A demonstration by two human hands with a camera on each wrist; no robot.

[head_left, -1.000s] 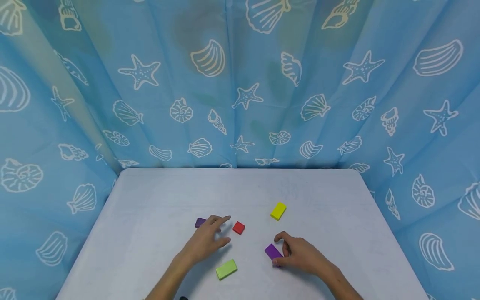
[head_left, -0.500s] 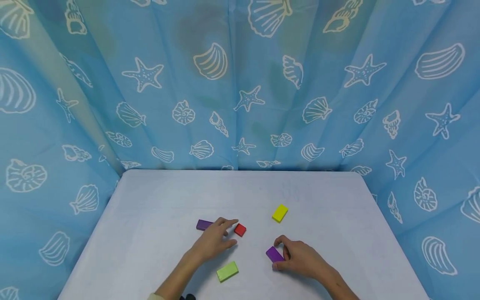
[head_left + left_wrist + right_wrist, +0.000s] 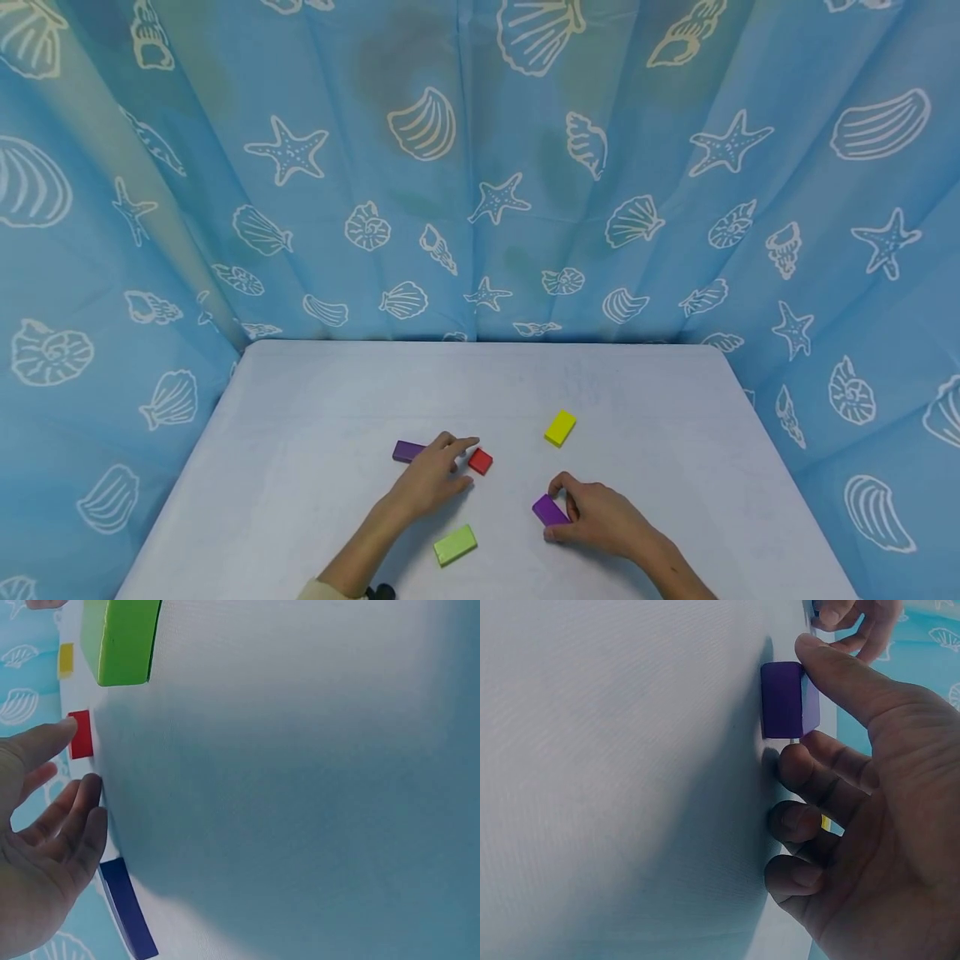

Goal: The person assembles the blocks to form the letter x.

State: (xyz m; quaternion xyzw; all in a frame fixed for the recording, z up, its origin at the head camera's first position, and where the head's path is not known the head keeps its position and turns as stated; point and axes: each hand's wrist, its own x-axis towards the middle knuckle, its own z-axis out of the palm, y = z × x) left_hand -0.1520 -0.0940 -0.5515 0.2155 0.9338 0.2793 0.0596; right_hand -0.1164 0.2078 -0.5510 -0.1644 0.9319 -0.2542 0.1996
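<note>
In the head view my left hand (image 3: 429,482) reaches over the table, index finger stretched toward the small red block (image 3: 480,461). Thumb and index stand apart, and nothing shows between them. Whether a fingertip touches the red block cannot be told. A dark purple block (image 3: 407,451) lies just behind this hand, partly hidden by it; the left wrist view shows it as a dark blue-purple block (image 3: 129,909) below the fingers. My right hand (image 3: 603,517) pinches a purple block (image 3: 550,510) lying on the table, thumb and index at its sides; the other fingers are curled (image 3: 795,817).
A light green block (image 3: 455,545) lies near the left forearm, between the hands. Farther back, a yellow block (image 3: 560,428) rests on the white-covered table (image 3: 637,392). A blue shell-patterned curtain (image 3: 480,167) surrounds the table's back and sides.
My left hand has shifted rightward, closer to the red block, showing more of the dark purple block. The right hand stays at the purple block. The head view has tilted slightly.
</note>
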